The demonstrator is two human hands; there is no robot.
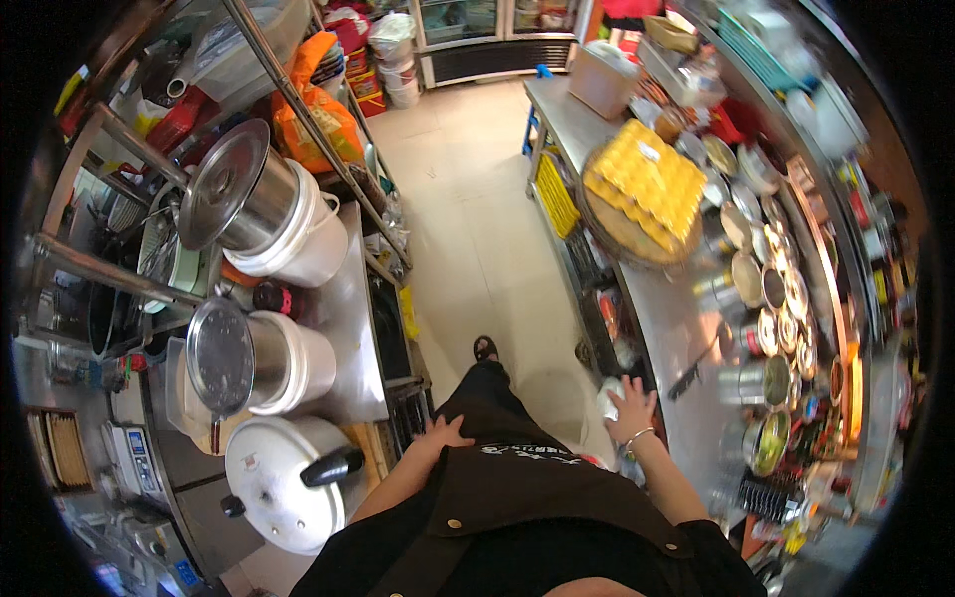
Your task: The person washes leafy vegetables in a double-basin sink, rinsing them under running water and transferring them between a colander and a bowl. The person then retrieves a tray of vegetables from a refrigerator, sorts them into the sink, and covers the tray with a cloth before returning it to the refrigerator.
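My left hand (445, 435) hangs beside my dark apron (545, 477), fingers spread, with nothing in it. A bracelet is on the wrist of my right hand (633, 416), whose fingers are apart by the front edge of the steel worktable (664, 328). A white object (609, 399) shows just beside that hand's thumb side; I cannot tell whether they touch. On the worktable, a knife (697, 369) lies to the right of my right hand. Farther up, yellow egg trays (645, 183) sit on a round board (597, 216).
A steel counter (347, 313) on my left bears a pressure cooker (287, 481) and lidded steel pots (268, 216) in white buckets. Several seasoning containers (772, 287) line the worktable's right side. The tiled floor (477, 224) runs between towards a glass-door fridge (500, 60).
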